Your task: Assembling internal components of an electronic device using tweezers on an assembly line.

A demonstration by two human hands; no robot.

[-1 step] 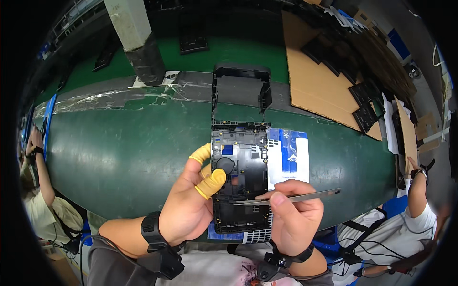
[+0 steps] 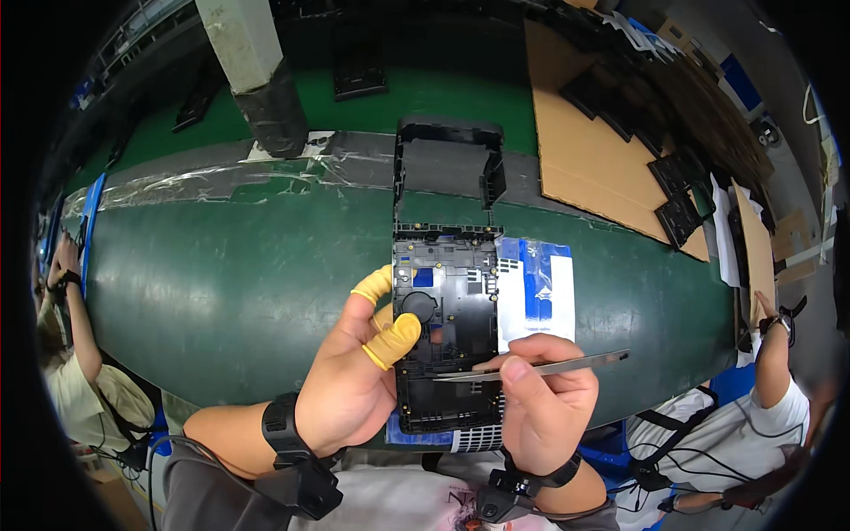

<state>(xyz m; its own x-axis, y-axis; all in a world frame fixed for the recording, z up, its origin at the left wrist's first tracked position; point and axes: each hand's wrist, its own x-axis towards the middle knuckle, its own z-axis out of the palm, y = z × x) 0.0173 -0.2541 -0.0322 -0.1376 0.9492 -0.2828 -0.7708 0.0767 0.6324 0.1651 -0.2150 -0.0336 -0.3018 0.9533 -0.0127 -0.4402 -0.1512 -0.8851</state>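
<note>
My left hand (image 2: 341, 376), with yellow finger cots on its thumb and at least one finger, grips the left edge of a long black plastic housing (image 2: 465, 319). Its thumb lies on the inner face beside a round disc. The housing has an open frame at its far end and small brass-coloured dots along its edges. Between the thumb and fingers of my right hand (image 2: 544, 403) is a pair of metal tweezers (image 2: 571, 364). Their tips point left over the near part of the housing; whether they touch it I cannot tell. Nothing is visible between the tips.
Under the housing lies a blue and white printed sheet (image 2: 553, 292) on the green table (image 2: 221, 283). A grey post (image 2: 252, 71) stands at far left. Cardboard (image 2: 584, 168) with black parts (image 2: 677, 199) lies at far right. Other people's arms (image 2: 81, 310) show at both sides.
</note>
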